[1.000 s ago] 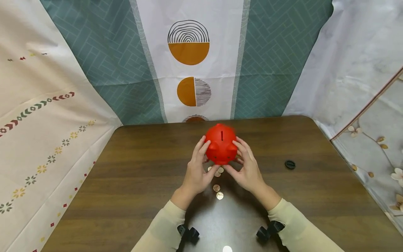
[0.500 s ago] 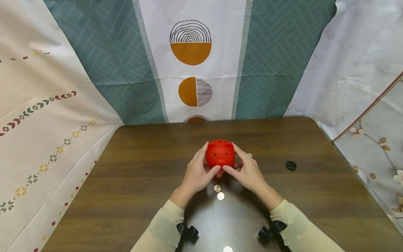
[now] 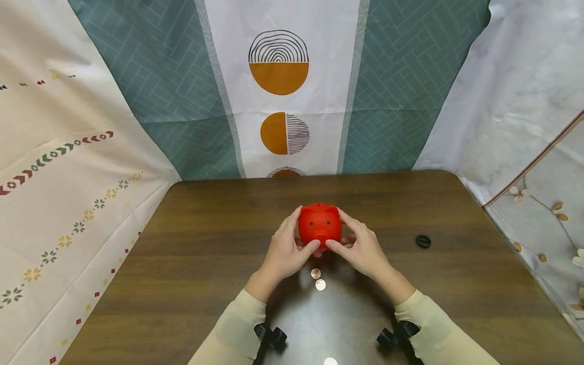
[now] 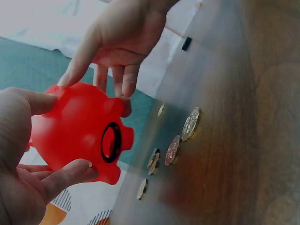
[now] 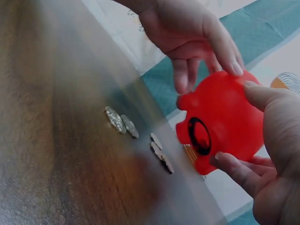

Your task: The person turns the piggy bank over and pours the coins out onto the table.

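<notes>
Between both hands is a red piggy bank, held up off the table with its face toward the head camera. My left hand grips its left side, thumb at the snout and fingers along the flank. On the opposite side my right hand grips it the same way. Both wrist views show the belly, where a black-rimmed round hole faces down toward the table. Below, several coins lie on the wood; two of them, a copper coin and a shiny coin, show in front of the hands.
A black round plug lies on the brown wooden table, to the right of the hands. Cloth hangings enclose the table's back and sides. Small black devices are strapped at both sleeves.
The piggy bank has turned from showing its top slot to showing its face, and sits slightly lower in the view. Both hands turned with it. The coins behind it are now hidden from the head view.
</notes>
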